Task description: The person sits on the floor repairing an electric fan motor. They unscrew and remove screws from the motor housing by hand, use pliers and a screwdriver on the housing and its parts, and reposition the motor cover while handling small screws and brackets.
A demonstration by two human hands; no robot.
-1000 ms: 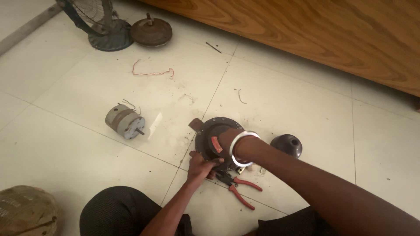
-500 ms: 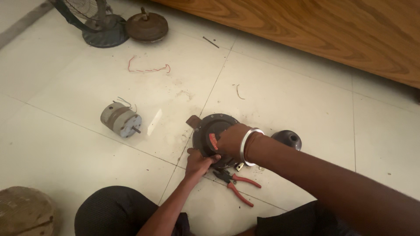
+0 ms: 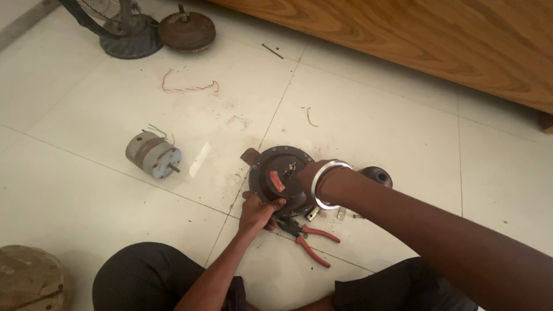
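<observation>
A dark round fan motor housing point(image 3: 276, 173) with a red label lies on the tiled floor in front of me. My left hand point(image 3: 257, 210) grips its near rim from below. My right hand point(image 3: 305, 175), with a silver bangle at the wrist, rests on the housing's right side, fingers closed over its centre. Red-handled pliers point(image 3: 308, 235) lie on the floor just below the housing, beside my left hand. Small metal parts point(image 3: 314, 213) lie next to them.
A small grey motor point(image 3: 152, 154) with a shaft lies to the left. A dark dome cap point(image 3: 377, 174) sits right of the housing. A fan base point(image 3: 129, 34), a brown round motor point(image 3: 187, 30) and a red wire point(image 3: 187, 86) lie farther back. A wooden panel point(image 3: 438, 40) runs along the top right.
My head has shifted a little, so the scene sits slightly differently in view. Both hands stay on the housing; the right hand has moved further over its centre.
</observation>
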